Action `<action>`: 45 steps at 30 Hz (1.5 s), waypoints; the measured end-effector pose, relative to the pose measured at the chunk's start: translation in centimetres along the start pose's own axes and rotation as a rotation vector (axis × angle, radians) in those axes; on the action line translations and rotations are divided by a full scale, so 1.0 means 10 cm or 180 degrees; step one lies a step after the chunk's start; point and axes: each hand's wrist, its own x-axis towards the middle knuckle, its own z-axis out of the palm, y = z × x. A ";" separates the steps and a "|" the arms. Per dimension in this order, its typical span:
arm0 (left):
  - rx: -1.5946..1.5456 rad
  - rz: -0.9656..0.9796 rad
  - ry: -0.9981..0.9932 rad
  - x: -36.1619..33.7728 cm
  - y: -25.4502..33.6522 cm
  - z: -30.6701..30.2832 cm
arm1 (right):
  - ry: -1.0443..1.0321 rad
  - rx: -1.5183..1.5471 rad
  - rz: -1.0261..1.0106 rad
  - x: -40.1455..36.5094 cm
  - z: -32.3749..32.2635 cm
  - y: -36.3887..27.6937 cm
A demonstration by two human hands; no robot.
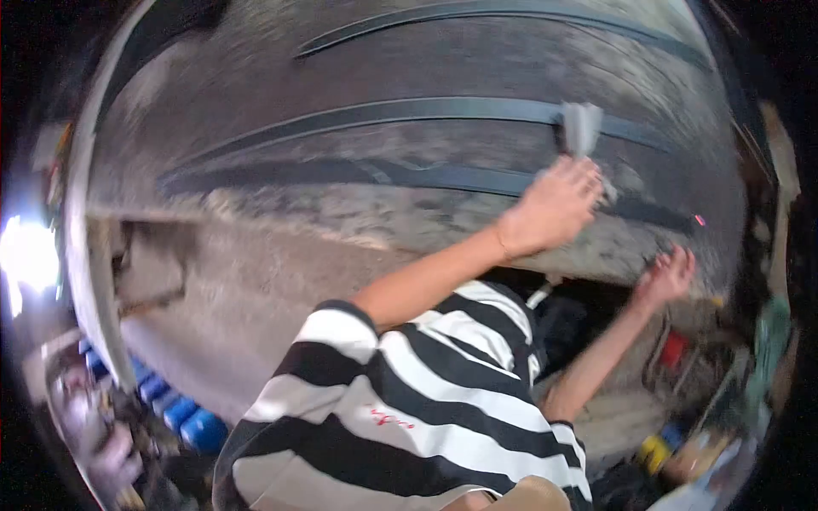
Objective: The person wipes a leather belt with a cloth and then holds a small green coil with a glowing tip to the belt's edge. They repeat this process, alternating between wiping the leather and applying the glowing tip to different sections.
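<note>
My left hand (554,204) is closed around a pale grey, flat-ended tool (582,128), blurred and brush-like; its exact kind I cannot make out. The tool's end is over a long dark strip (426,109) that lies across the worn work surface (358,81). Below the wrist side runs a second dark strip (460,177), close to the near edge. My right hand (669,277) hovers by the near edge at the right, fingers loosely bent and apart, with nothing visible in it.
Another dark strip (511,10) lies at the far side. Blue round containers (203,430) stand low at the left, near a bright lamp (30,255). A red item (673,349) and a green bundle (769,345) are at the right. A small pink light spot shows near the right end.
</note>
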 end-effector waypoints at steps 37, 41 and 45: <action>0.1406 0.0052 0.0501 0.57 -0.22 -0.94 | -0.0256 0.1452 0.0626 0.01 -0.04 -0.03; -0.0924 -0.0099 -0.0010 0.85 0.05 -0.14 | -0.0164 0.1064 0.0568 0.01 0.05 -0.02; -0.0586 0.0042 -0.0043 1.16 0.24 0.46 | -0.0151 0.0701 0.0459 -0.03 0.09 -0.04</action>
